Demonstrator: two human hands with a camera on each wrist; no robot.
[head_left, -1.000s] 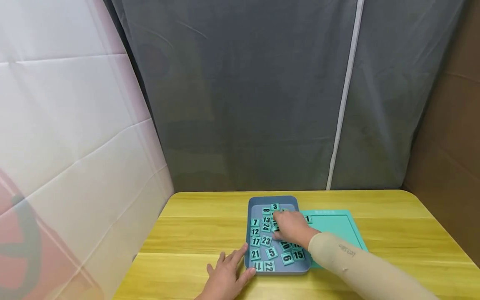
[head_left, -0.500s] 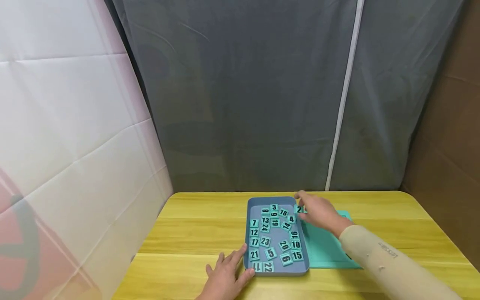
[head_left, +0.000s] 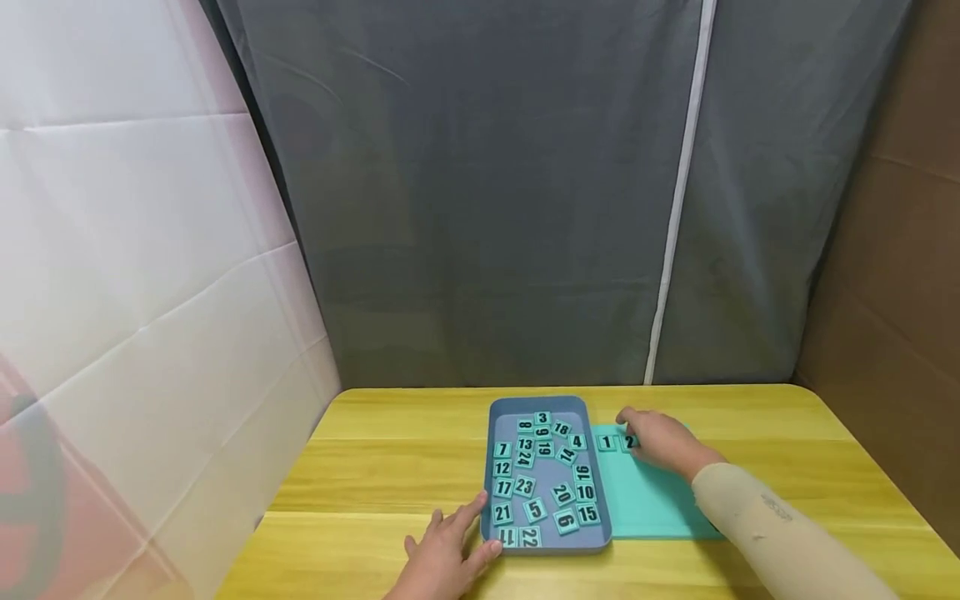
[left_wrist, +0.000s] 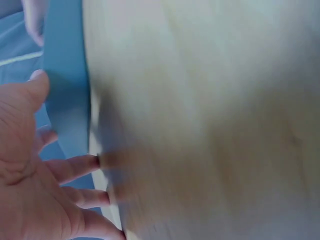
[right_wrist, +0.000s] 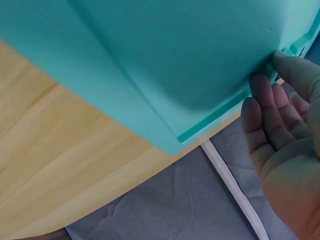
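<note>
My right hand (head_left: 666, 446) pinches the number 2 tile (head_left: 629, 443) at the far edge of a turquoise board (head_left: 652, 504), just right of the number 1 tile (head_left: 606, 443). In the right wrist view, thumb and fingertips meet at the board's raised border (right_wrist: 220, 116); the tile is mostly hidden there. Left of the board lies a blue-grey tray (head_left: 546, 475) with several turquoise number tiles, some turned or tilted. My left hand (head_left: 442, 554), fingers spread, rests at its near left corner. The left wrist view shows that thumb by the tray's wall (left_wrist: 67, 75).
The yellow wood-grain table (head_left: 390, 467) carries the tray and board side by side. A dark grey curtain (head_left: 480, 208) hangs behind it, a white sheet (head_left: 150, 233) on the left, a brown panel (head_left: 892, 292) on the right.
My right hand has taken the number 2 tile out of the tray, carried it right over the board and set it down beside the number 1 tile. The left hand stays at the tray.
</note>
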